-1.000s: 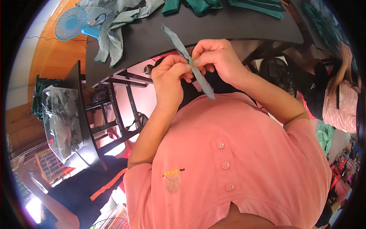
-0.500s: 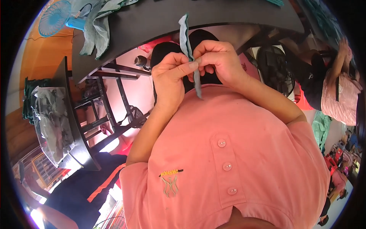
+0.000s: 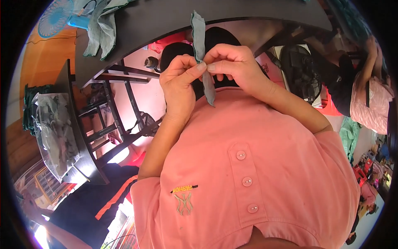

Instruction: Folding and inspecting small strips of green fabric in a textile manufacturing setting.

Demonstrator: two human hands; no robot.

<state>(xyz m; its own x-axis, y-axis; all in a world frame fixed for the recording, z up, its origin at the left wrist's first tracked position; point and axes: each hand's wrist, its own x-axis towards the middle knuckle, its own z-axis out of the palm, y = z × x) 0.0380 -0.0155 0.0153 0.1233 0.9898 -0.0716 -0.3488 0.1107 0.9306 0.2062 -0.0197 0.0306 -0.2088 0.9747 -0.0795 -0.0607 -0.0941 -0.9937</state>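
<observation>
Head view, and straight to the fingertips: pinches a grey-green fabric strip (image 3: 199, 39) near its middle, with left hand (image 3: 179, 79) and right hand (image 3: 239, 67) almost thumb to thumb. No real gap in either grip, just thumb pressed toward forefinger on the cloth, and the other fingers curled in behind. Holds it up over the lap, loose at both ends. Could slip or twist here, given so small a pinch on so limp a piece; could also pucker or go crooked, in case of a harder pull from one side. Looks pale and matt, lightly creased, with darker green along the edges; flat and broad above the hands, greyer below, down to a pointed tip in front of the pink shirt (image 3: 211, 137). Farther out: black-clad knees (image 3: 176, 52), then the dark table (image 3: 161, 25), with loose grey-green cloth (image 3: 103, 37) at its left, near a blue fan (image 3: 56, 18).
</observation>
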